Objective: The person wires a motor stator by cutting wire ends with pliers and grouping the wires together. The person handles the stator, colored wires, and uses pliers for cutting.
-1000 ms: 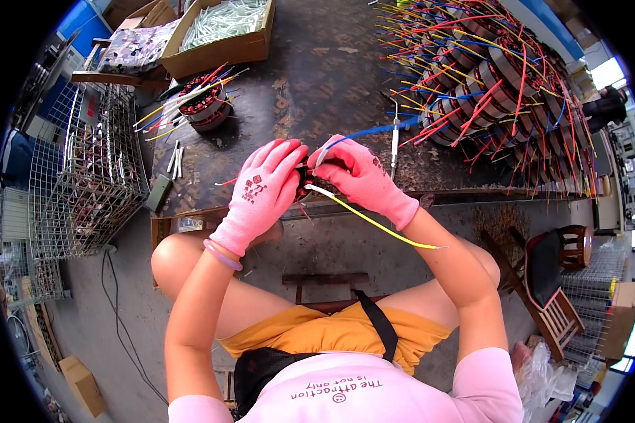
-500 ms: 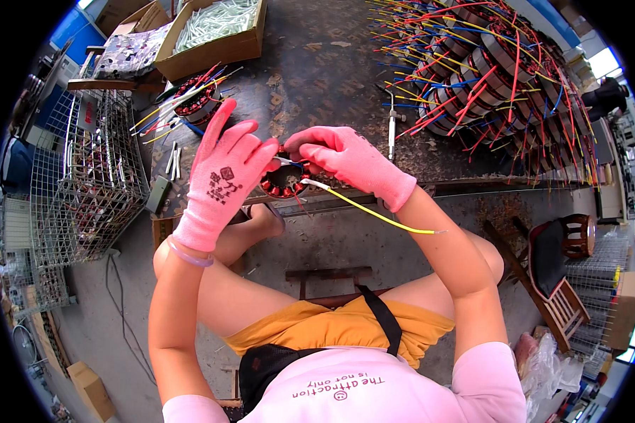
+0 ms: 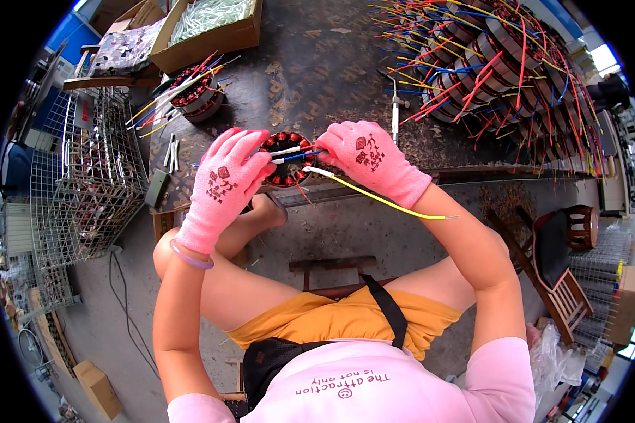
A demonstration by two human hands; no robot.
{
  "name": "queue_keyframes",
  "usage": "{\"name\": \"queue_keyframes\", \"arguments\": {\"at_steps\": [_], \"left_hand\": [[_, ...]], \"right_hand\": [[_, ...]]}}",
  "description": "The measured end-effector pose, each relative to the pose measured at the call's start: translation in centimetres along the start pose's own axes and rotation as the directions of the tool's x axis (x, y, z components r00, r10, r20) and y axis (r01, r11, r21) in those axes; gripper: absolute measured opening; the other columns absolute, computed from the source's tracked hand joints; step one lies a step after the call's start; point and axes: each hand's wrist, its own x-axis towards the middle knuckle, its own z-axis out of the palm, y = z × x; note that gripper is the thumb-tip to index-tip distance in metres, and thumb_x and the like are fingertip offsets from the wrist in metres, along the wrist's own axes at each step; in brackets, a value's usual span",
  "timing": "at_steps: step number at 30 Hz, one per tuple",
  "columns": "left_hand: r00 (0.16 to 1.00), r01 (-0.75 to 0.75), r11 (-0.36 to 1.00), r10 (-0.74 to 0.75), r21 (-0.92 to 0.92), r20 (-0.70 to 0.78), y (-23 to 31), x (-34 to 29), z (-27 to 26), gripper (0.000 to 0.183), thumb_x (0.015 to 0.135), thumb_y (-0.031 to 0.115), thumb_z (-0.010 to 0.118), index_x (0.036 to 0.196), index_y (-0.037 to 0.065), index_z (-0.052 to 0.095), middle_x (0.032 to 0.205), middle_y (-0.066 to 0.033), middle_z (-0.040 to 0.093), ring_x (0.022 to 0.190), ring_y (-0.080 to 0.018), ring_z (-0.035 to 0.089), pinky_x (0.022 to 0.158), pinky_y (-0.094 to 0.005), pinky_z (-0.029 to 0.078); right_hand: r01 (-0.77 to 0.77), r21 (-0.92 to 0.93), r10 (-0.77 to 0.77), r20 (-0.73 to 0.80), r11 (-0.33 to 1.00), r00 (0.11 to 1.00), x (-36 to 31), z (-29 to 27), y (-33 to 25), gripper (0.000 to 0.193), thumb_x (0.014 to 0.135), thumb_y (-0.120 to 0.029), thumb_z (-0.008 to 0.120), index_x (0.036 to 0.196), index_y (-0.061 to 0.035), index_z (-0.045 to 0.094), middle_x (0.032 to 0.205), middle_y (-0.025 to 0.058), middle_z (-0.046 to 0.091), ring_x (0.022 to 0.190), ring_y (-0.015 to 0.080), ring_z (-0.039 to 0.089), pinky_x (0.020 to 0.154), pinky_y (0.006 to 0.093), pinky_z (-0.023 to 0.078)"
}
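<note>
A motor stator (image 3: 285, 180), a ring of copper-red windings, sits at the table's front edge between my two pink-gloved hands. My left hand (image 3: 227, 180) is closed at its left side, with the fingertips on a white sleeve around a blue wire (image 3: 296, 156). Pinched at the right side, my right hand (image 3: 365, 154) grips the blue wire's other part; its exact fingertip contact is partly hidden. Another white sleeve (image 3: 286, 151) lies across the ring. A yellow wire (image 3: 381, 204) with a white sleeve at its base sticks out toward my right forearm.
Stators with red, yellow and blue leads are piled (image 3: 487, 77) at the right. Another wired stator (image 3: 197, 102) stands at the left, near loose white sleeves (image 3: 171, 154) and a box of sleeves (image 3: 208, 44). A pen-like tool (image 3: 395, 116) lies right of centre.
My right hand has turned and moved right, away from the left hand. The blue wire now stretches across the ring between them, and more of the stator shows.
</note>
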Motion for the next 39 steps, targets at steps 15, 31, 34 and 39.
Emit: {"name": "queue_keyframes", "arguments": {"at_steps": [15, 31, 34, 39], "left_hand": [[0.999, 0.034, 0.986, -0.027, -0.165, 0.045, 1.3, 1.0, 2.2, 0.025, 0.083, 0.006, 0.071, 0.107, 0.007, 0.066, 0.137, -0.0148, 0.059, 0.129, -0.0383, 0.053, 0.107, -0.0472, 0.045], [0.963, 0.126, 0.986, -0.095, -0.109, 0.251, 1.5, 1.0, 0.7, 0.1, 0.066, 0.041, 0.084, 0.15, 0.008, 0.042, 0.155, -0.0195, 0.038, 0.141, -0.0406, 0.038, 0.118, -0.0512, 0.031], [0.975, 0.121, 0.99, -0.106, -0.066, 0.197, 1.9, 1.0, 0.8, 0.1, 0.065, 0.039, 0.084, 0.149, 0.008, 0.042, 0.155, -0.0187, 0.038, 0.141, -0.0401, 0.038, 0.118, -0.0509, 0.032], [0.99, 0.082, 0.991, -0.069, -0.101, 0.12, 2.3, 1.8, 3.0, 0.087, 0.066, 0.035, 0.084, 0.142, 0.009, 0.05, 0.146, -0.0174, 0.048, 0.135, -0.0357, 0.047, 0.113, -0.0488, 0.039]], "right_hand": [[-0.696, 0.575, 0.397, 0.572, 0.43, 0.718, -0.5, -1.3, 0.7, 0.027, 0.092, -0.028, 0.066, 0.09, -0.0005, 0.065, 0.075, 0.0046, 0.064, 0.066, 0.0125, 0.058, 0.063, 0.0303, 0.048], [-0.59, 0.391, 0.491, 0.329, 0.707, 0.807, -1.4, -0.4, -0.1, 0.024, 0.087, -0.028, 0.071, 0.095, -0.0053, 0.066, 0.083, 0.0066, 0.067, 0.074, 0.0202, 0.066, 0.068, 0.0341, 0.052], [-0.423, 0.424, 0.457, 0.023, 0.801, 0.889, -2.1, -0.8, -1.7, 0.031, 0.082, -0.023, 0.078, 0.107, -0.0083, 0.067, 0.089, 0.0047, 0.063, 0.07, 0.0171, 0.061, 0.064, 0.0284, 0.05], [-0.135, 0.484, 0.205, -0.095, 0.865, 0.974, -2.0, 1.5, -2.6, 0.021, 0.087, -0.018, 0.072, 0.108, -0.0151, 0.069, 0.097, 0.0061, 0.067, 0.089, 0.0276, 0.067, 0.073, 0.0381, 0.054]]}}
